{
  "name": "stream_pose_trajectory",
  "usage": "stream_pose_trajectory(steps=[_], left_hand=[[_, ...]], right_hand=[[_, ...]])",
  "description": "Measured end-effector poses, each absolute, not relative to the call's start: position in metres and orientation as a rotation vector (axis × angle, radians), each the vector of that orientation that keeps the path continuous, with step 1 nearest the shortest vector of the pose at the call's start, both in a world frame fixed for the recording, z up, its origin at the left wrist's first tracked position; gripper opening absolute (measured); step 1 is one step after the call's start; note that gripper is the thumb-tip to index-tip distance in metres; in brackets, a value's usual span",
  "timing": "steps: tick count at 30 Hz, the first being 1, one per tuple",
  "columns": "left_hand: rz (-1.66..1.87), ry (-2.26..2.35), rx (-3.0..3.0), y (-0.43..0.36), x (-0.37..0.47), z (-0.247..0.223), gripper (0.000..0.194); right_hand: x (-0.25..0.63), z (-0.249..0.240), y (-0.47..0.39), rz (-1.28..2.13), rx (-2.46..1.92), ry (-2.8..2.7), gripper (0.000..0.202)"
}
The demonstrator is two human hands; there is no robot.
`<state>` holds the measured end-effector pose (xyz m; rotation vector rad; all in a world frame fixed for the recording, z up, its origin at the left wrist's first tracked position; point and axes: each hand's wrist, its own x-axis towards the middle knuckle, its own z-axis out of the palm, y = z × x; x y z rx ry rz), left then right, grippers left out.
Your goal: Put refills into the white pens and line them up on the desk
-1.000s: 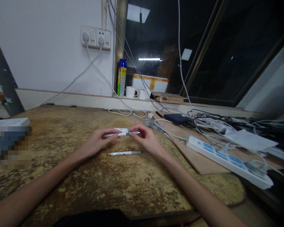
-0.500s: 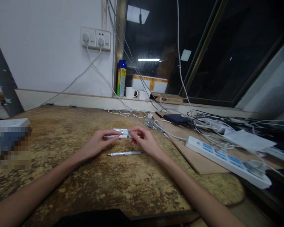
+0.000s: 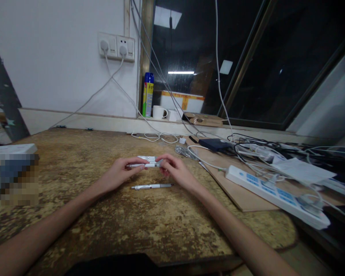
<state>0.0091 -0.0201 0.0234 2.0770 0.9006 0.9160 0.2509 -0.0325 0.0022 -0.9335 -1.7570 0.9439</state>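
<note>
My left hand (image 3: 123, 171) is closed on the left end of a white pen (image 3: 150, 165), thumb in front and fingers behind. At the other end of that pen, my right hand (image 3: 174, 168) pinches with its thumb and fingertips, which partly hide the tip. Just behind it, between my hands, several similar white and grey pens (image 3: 147, 158) lie side by side, their ends covered by my fingers. Nearer to me, a single pen (image 3: 152, 186) lies on the worn wooden table (image 3: 132, 226), touched by neither hand.
A white power strip (image 3: 276, 195) sits on a brown board (image 3: 235, 191) at the right, among tangled cables (image 3: 253, 147). Behind are a dark flat box (image 3: 214, 144) and a clear plastic bag (image 3: 185, 151). A mug (image 3: 159, 112) and spray can (image 3: 148, 96) stand on the sill.
My right fingers have shifted slightly at the pen's right end. My left hand stays nearly still, and the single pen in front looks almost unmoved.
</note>
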Motion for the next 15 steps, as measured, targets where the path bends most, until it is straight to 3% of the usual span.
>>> stream_pose_trajectory(steps=[15], left_hand=[[0.905,0.889,2.090,-0.0211,0.0091,0.0250,0.033]], right_hand=[[0.2504,0.0073,-0.0377,1.004,-0.989,-1.763,0.031]])
